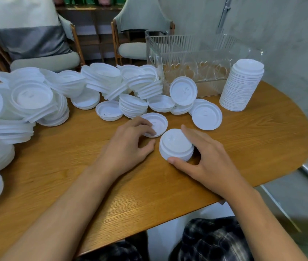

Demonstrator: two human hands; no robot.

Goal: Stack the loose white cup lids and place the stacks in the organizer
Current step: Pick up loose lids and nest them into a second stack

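The rounded wooden table (262, 140) before me has a warm oak grain, and its curved edge swings round toward 3 o'clock. At 11 o'clock stands a wooden-framed chair (45, 62) with a pale seat, a white-and-grey cloth (28, 25) draped over its back. A second chair (132, 49) like it is at 12 o'clock, with dark wooden shelving (96, 31) behind them. A rough grey wall (290, 44) fills 1 to 3 o'clock, with a metal pipe (224, 14) running up it. The floor (168, 230) at 6 o'clock is pale. The light is soft and even.
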